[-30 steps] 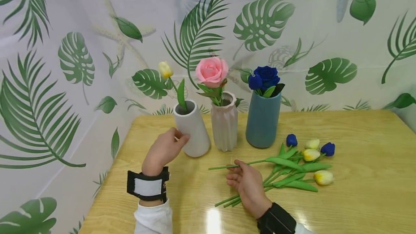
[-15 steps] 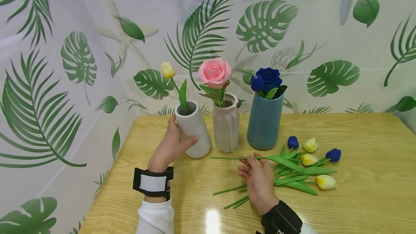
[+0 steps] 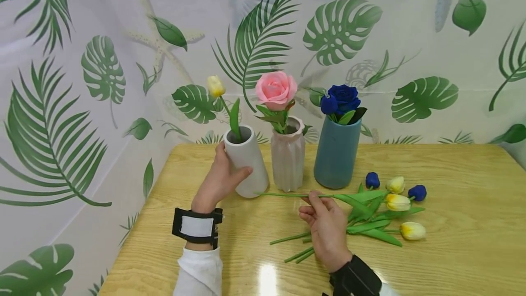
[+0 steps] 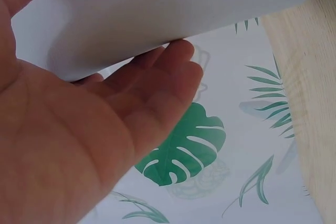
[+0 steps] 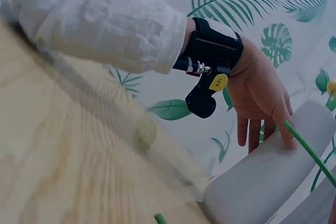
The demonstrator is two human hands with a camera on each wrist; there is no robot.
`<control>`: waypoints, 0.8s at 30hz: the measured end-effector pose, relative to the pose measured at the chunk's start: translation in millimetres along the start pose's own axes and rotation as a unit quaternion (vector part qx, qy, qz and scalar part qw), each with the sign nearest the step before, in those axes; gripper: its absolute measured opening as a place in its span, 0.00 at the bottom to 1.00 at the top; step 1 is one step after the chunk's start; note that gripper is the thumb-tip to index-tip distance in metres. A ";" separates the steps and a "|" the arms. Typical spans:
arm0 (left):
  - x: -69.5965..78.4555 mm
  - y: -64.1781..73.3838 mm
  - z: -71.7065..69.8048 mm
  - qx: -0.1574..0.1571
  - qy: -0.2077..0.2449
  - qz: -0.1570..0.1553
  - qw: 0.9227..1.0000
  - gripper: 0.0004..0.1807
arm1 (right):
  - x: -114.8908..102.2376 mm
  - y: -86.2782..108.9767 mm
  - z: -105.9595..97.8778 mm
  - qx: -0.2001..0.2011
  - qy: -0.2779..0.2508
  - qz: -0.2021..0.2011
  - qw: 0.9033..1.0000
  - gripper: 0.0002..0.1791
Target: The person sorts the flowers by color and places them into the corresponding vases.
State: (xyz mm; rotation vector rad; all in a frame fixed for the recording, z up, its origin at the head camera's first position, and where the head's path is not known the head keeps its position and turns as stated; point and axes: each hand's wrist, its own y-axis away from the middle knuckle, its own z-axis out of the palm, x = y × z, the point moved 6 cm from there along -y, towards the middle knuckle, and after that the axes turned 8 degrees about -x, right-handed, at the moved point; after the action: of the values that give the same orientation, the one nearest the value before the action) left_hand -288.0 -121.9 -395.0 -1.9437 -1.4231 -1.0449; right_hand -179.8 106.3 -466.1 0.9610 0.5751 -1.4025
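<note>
My left hand [image 3: 218, 181] grips the white vase [image 3: 254, 163], thumb across its front and fingers round its far side. In the left wrist view the fingertips touch the smooth wall of the vase [image 4: 157, 9]. One yellow-and-white tulip [image 3: 216, 86] stands in that vase, leaning left. My right hand [image 3: 328, 229] pinches a green tulip stem [image 3: 283, 194] between thumb and fingers, its cut end pointing left toward the vase base. Leaves hide which bloom this stem carries. Under and beside the hand lie several yellow-white tulips [image 3: 412, 231] and blue ones [image 3: 417, 192].
A pink ribbed vase [image 3: 287, 163] with a pink rose [image 3: 276, 90] stands just right of the white one. Further right is a blue-grey vase [image 3: 337, 154] holding blue flowers [image 3: 344, 98]. All stand on a wooden table [image 3: 464, 182] before a leaf-printed backdrop [image 3: 271, 35].
My left hand has slid up and round the white vase from a light touch on its side. The right hand shifted right along the stem, then raised the stem slightly.
</note>
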 end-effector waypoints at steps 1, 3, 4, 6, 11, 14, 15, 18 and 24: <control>0.1 0.2 -0.4 -0.001 -0.004 0.002 1.000 0.53 | -2.9 1.1 2.5 -0.005 0.004 -0.019 1.000 0.13; -0.2 0.2 -1.4 0.000 -0.009 0.005 1.000 0.53 | -9.9 3.3 8.9 -0.019 0.020 -0.071 0.997 0.16; -0.1 0.4 -1.8 0.000 -0.010 0.006 1.000 0.53 | -13.8 4.5 12.4 -0.027 0.029 -0.104 0.994 0.17; 0.1 0.8 -2.2 -0.001 -0.006 0.008 1.000 0.52 | -20.3 6.8 18.2 -0.040 0.058 -0.175 0.982 0.17; -1.5 0.8 -1.3 -0.002 0.002 0.001 1.000 0.50 | -19.6 3.5 21.2 -0.119 0.101 -0.362 0.919 0.14; -1.2 0.5 -1.2 0.000 0.000 0.003 1.000 0.50 | -26.0 7.1 28.3 -0.159 0.110 -0.463 0.865 0.14; -0.9 0.3 -1.2 0.001 -0.001 0.004 1.000 0.50 | -30.0 10.2 32.2 -0.163 0.121 -0.495 0.845 0.14; -1.2 0.7 -2.0 0.003 -0.002 0.006 1.000 0.51 | -54.5 29.6 56.4 -0.160 0.131 -0.590 0.781 0.14; -3.4 0.8 -2.0 0.008 -0.006 0.000 1.000 0.51 | -75.1 32.2 88.4 -0.185 0.186 -0.677 0.688 0.17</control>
State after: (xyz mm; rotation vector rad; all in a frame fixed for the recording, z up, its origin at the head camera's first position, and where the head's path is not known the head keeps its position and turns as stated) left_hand -288.3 -125.6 -396.6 -1.9413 -1.4351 -1.0192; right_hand -175.7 71.5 -351.0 0.3559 2.0896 -2.1911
